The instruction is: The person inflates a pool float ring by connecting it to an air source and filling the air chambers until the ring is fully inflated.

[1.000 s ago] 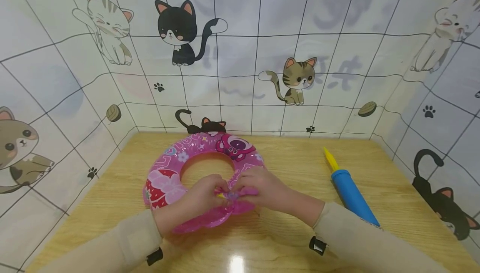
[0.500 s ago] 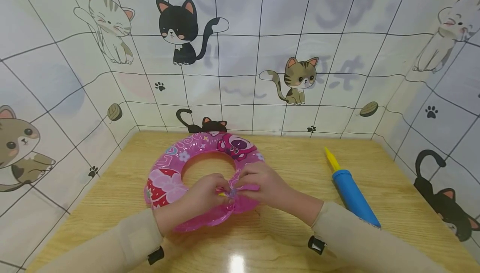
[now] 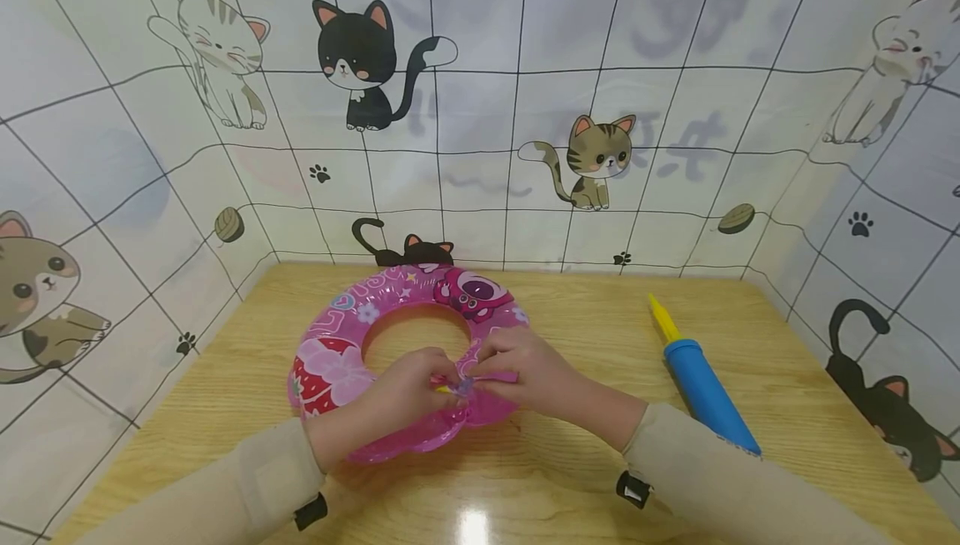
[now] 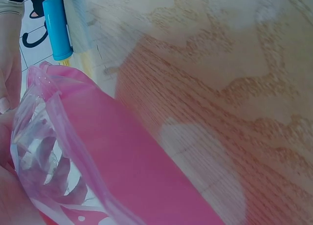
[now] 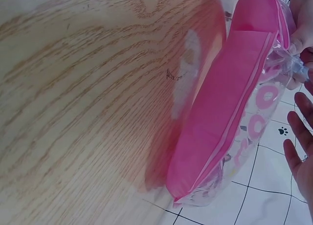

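A pink inflatable swim ring (image 3: pixel 326 362), printed with strawberries and a cartoon bear, lies on the table. On its near side, a small clear valve (image 3: pixel 466 387) stands between my two hands. My left hand (image 3: pixel 408 391) pinches the ring beside the valve, and a bit of yellow shows at its fingertips. From the other side, my right hand (image 3: pixel 521 370) pinches the film at the valve with thumb and forefinger. The right wrist view shows several other fingers (image 5: pixel 296 129) of that hand held away from the ring. Fingertips hide part of the valve.
A blue hand pump (image 3: pixel 708 391) with a yellow nozzle (image 3: pixel 663 317) lies on the wooden table (image 3: pixel 585 478), right of the ring. Cat-patterned cloth walls (image 3: pixel 480 95) enclose the back and both sides.
My right hand has shifted slightly at the valve, and the pink film under its fingers has flattened. Both hands keep their hold, and the ring and pump stay in place.
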A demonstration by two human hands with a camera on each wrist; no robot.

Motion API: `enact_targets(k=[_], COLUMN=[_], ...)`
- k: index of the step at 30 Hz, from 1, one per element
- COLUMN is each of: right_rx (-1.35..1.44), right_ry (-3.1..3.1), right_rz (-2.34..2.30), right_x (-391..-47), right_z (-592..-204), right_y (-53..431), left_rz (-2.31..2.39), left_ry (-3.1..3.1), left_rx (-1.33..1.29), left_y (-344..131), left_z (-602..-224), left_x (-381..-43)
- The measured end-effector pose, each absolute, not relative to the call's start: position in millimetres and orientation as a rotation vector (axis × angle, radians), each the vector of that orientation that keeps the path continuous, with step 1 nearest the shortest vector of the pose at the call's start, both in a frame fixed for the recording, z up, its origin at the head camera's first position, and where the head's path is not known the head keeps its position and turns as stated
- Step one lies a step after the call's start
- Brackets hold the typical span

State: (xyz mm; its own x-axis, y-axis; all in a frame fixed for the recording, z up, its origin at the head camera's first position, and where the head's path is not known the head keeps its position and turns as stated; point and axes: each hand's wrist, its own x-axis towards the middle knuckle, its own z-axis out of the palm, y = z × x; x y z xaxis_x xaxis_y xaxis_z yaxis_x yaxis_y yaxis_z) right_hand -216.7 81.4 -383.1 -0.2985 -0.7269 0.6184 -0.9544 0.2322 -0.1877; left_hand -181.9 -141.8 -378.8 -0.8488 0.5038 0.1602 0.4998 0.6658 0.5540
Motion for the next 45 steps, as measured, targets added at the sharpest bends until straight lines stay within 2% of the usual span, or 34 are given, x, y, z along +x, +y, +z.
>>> enact_targets(k=[20, 38, 45], right_rx=[1.547, 1.473, 1.471], right_ry=[-1.977, -2.167, -2.140], right_rz=[0.700, 0.704, 0.656], right_x=[-213.0, -207.3, -208.0], right_z=[-385.7, -389.0, -388.8], right_y=[74.9, 73.5, 73.9], left_rz=[0.921, 0.917, 0.925], left_ry=[2.866, 2.877, 2.864], left_rx=[0.862, 0.811, 0.899], left_y=[-138.7, -134.2, -133.2], left_z=[-373.8, -372.6, -372.7], left_x=[-182.2, -180.1, -180.9])
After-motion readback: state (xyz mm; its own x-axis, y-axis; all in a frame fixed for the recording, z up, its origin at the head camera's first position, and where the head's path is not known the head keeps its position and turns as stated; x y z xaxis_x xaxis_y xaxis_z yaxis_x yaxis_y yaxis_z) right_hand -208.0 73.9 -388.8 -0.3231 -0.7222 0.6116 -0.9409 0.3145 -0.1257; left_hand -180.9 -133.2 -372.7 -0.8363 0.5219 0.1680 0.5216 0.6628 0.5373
